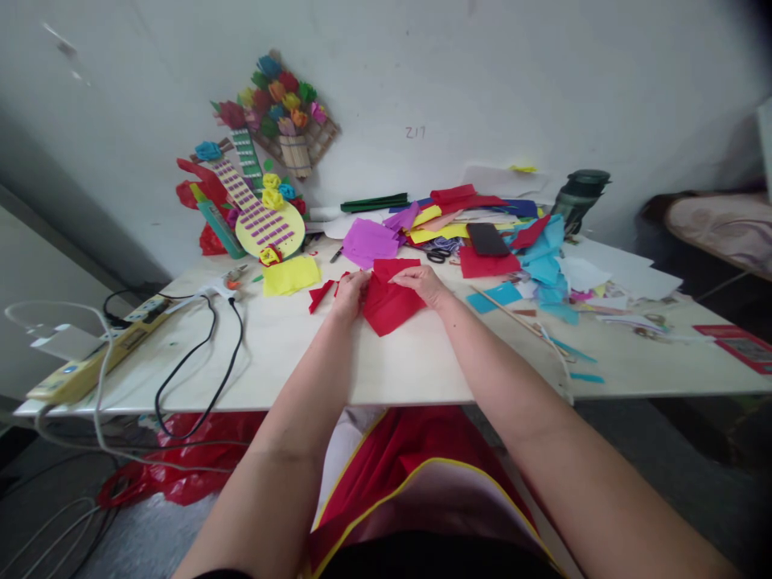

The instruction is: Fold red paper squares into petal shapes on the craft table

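Observation:
A red sheet of paper [389, 304] lies folded on the pale table [398, 370] in front of me. My left hand [351, 293] pinches its left edge with closed fingers. My right hand [425, 284] presses down on its upper right part, fingers curled onto the paper. A small red scrap [319, 294] lies just left of my left hand. A yellow sheet [291, 276] sits further left, and a purple sheet [369, 241] lies behind the red one.
A heap of coloured papers [482, 225], black scissors [437, 255], a dark phone [487, 239] and a dark bottle [579, 197] sit behind and right. A paper guitar craft [259, 217] leans on the wall. A power strip [90, 362] and cables [199, 354] lie at left.

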`<state>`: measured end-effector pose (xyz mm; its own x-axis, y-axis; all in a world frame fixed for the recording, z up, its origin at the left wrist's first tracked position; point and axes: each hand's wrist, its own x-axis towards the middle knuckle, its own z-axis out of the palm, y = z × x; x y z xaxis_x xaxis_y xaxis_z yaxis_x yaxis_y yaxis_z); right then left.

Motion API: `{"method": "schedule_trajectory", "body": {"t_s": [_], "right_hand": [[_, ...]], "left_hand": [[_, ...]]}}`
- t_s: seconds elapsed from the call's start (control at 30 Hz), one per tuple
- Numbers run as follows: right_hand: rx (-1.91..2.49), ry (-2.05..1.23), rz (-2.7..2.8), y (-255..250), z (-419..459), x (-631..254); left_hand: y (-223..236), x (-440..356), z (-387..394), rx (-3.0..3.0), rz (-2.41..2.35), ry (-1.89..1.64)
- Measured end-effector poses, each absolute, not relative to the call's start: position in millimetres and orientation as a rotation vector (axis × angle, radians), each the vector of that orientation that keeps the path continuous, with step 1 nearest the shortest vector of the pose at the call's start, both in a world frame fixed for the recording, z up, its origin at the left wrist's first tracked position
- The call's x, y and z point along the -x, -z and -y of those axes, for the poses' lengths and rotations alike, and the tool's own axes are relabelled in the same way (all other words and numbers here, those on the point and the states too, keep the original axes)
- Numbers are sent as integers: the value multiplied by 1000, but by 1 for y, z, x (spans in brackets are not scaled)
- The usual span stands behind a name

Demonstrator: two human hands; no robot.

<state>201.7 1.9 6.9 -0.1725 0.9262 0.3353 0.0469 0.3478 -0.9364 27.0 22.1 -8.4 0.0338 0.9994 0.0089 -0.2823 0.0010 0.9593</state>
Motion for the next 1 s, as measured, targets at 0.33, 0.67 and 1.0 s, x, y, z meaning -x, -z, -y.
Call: {"method": "schedule_trajectory", "body": {"t_s": [0.33,0.67,1.0], "right_hand": [[885,-1043,1525,-5,-2,-201],[852,-1171,1456,0,-7,-199],[860,-1029,1570,1,-5,-198]], "left_hand": [[3,-29,-12,-1072,-868,-1325],[3,-28,-13,-1033,-904,-1327],[-4,-28,-4,-1066,-896,-1299]]}}
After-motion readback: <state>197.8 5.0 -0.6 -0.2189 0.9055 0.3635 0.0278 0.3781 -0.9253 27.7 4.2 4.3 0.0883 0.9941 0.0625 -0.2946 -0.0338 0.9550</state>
